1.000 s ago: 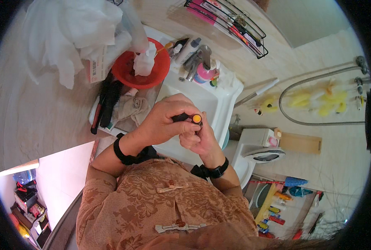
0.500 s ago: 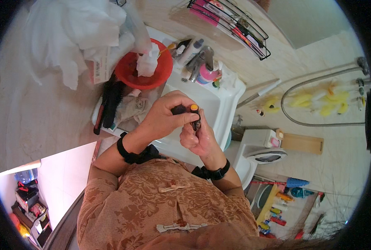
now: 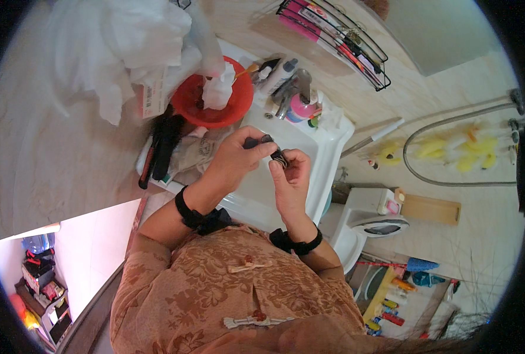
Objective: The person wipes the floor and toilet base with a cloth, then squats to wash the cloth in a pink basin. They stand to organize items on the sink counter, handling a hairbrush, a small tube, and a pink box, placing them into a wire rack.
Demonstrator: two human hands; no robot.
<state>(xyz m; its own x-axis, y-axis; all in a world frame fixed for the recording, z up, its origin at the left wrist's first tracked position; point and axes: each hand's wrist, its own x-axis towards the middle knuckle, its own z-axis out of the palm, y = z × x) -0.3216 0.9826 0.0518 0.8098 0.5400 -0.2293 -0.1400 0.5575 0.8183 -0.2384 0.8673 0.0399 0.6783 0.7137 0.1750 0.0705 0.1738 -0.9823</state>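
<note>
Both hands are raised over the white washbasin (image 3: pixel 315 153), close together. My left hand (image 3: pixel 230 162) pinches a small dark cap-like piece (image 3: pixel 259 141) between thumb and fingers. In my right hand (image 3: pixel 292 186) is a small dark tube (image 3: pixel 280 158) with light markings, gripped between thumb and fingertips. The two dark pieces lie close by each other; whether they touch I cannot tell. Fingers cover much of both. Black bands circle both wrists.
A red bowl (image 3: pixel 246 97) with white tissue stands at the basin's left. Dark hairbrushes (image 3: pixel 167 147) and a plastic bag (image 3: pixel 194 154) lie near my left forearm. Behind the basin are the faucet (image 3: pixel 302 85) and a pink bottle (image 3: pixel 300 109). A wire rack (image 3: pixel 339 44) hangs above.
The tube has turned in my right hand, and its orange end no longer shows. My left thumb has come off the tube; the dark cap-like piece now shows more.
</note>
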